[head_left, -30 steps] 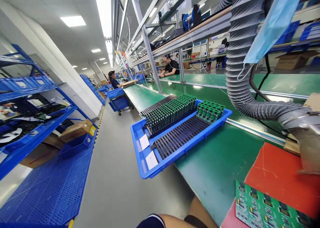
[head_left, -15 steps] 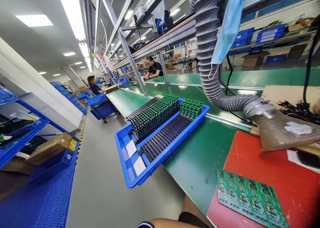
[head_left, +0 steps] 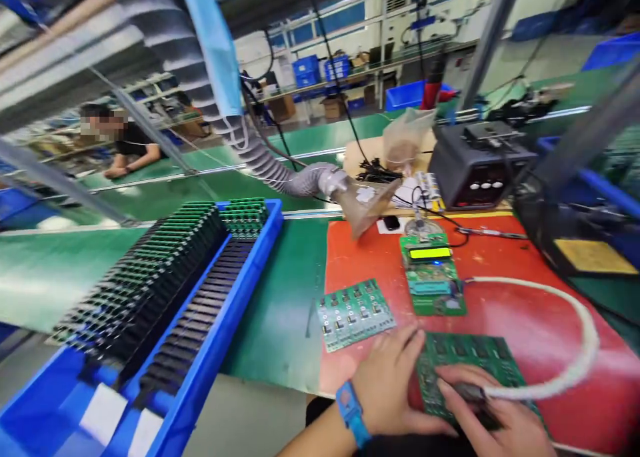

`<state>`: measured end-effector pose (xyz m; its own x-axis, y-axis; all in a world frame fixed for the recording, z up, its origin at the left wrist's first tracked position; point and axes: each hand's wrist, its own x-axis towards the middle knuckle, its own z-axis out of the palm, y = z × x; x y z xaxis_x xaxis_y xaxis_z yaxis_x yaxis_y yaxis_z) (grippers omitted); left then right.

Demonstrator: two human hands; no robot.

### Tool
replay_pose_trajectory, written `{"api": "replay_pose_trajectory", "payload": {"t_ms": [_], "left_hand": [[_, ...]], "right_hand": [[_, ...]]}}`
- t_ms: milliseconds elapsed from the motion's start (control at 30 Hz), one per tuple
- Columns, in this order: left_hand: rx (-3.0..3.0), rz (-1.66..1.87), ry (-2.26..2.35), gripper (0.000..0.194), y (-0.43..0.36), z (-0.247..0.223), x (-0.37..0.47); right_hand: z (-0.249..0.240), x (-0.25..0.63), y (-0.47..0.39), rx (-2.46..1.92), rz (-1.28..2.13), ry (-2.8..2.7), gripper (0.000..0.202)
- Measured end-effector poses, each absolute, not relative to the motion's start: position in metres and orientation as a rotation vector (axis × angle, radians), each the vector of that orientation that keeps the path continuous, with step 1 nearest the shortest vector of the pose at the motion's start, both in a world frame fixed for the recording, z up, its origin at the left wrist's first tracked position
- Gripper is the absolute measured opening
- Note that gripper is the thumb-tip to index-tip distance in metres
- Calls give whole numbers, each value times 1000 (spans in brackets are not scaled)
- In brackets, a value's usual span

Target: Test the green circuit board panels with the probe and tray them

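My left hand (head_left: 387,377), with a blue wrist strap (head_left: 353,413), holds the left edge of a green circuit board (head_left: 470,350) on the red mat. Its fingers lie at the upper left corner and its thumb near the lower edge. My right hand (head_left: 500,410) is closed around a dark connector head (head_left: 473,397) over this board; whether it touches the board is hidden. A white cable (head_left: 585,323) loops from that head to a green test board (head_left: 433,277) with a lit yellow-green display. A second circuit board (head_left: 355,313) lies flat to the left.
On the left stands a blue tray (head_left: 235,323) with upright circuit boards (head_left: 165,250) in black slotted racks. A grey flexible duct (head_left: 200,70) hangs above the bench, its nozzle near the mat (head_left: 505,243). A black box (head_left: 480,170) stands behind. A co-worker (head_left: 125,137) sits across.
The view has swung right and down toward the red mat. Both my hands, the test board and the white cable have come into view; the tray now appears farther left.
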<state>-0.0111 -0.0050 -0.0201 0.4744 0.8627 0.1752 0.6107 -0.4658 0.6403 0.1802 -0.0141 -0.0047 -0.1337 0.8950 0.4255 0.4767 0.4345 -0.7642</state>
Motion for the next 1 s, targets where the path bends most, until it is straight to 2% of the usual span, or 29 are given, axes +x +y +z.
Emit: {"api": "replay_pose_trajectory", "payload": {"t_ms": [300,533,833,1000], "left_hand": [[2285,623,1259,121,-7,-17,-12],[2278,616,1262,114,-7,-9,-11],[2274,627,1272,115,-4,4,-5],[2262,803,1222,114,-6,1,-18]], "right_hand": [[11,170,-16,-1211,661,-1688,9],[14,175,-14,-1283,814,-1648,9],[26,182,-19,-1373,1155,-1405,20],[31,211,-23,-1461,1117,-1173,32]]}}
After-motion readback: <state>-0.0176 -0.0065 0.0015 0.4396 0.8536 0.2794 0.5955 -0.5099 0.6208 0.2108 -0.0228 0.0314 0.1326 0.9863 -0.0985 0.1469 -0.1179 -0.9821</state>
